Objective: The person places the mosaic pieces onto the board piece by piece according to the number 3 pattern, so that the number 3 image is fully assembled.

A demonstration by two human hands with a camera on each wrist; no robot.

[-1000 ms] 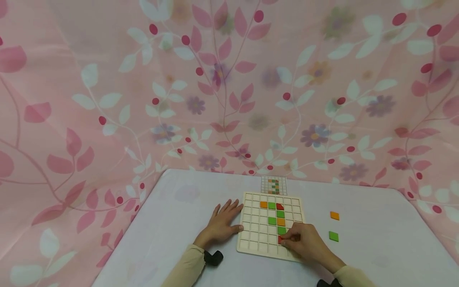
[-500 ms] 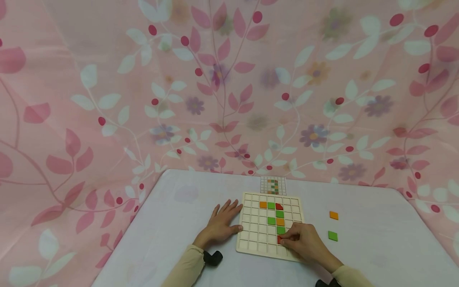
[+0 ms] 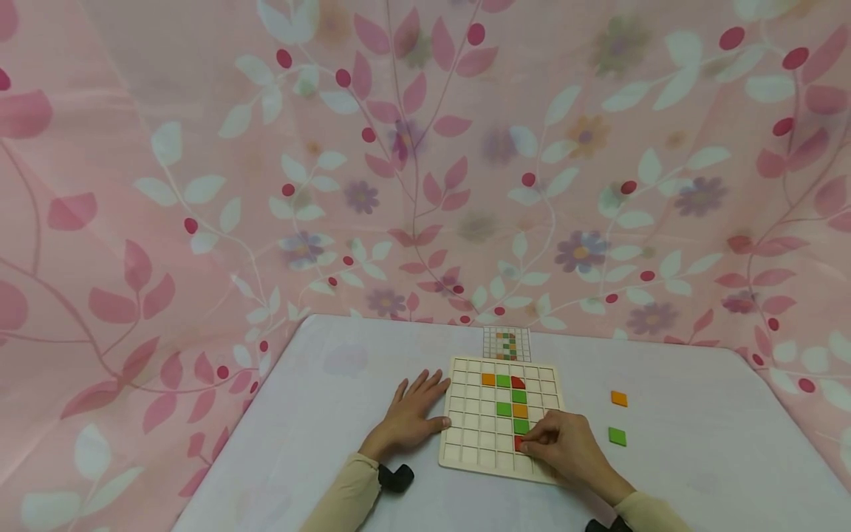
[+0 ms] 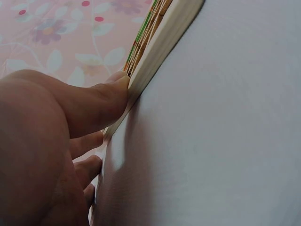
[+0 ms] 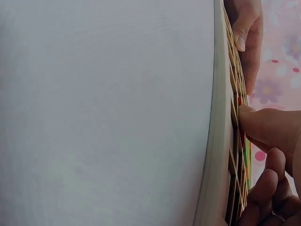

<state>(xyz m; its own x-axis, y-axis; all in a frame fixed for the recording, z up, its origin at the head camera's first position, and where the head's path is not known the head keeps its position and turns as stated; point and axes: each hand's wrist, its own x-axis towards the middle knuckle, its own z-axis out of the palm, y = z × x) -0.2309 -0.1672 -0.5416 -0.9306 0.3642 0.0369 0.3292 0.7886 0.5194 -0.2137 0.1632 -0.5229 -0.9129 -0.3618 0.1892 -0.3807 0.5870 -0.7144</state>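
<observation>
A cream gridded board (image 3: 459, 443) lies on the white table, with orange, green and red tiles set in some of its cells. My right hand (image 3: 565, 443) is at the board's near right part, thumb and index finger pinching a red tile (image 3: 518, 442) at a cell below a green tile (image 3: 521, 426). Part of that red tile is hidden by the fingertips. My left hand (image 3: 412, 414) lies spread at the board's left edge. In the left wrist view, the left thumb (image 4: 101, 106) touches the board's side.
Right of the board, an orange tile (image 3: 619, 399) and a green tile (image 3: 617, 437) lie loose on the table (image 3: 698, 414). A printed grid card (image 3: 490, 343) with a coloured pattern sits behind the board. A floral pink curtain (image 3: 425, 244) hangs behind the table.
</observation>
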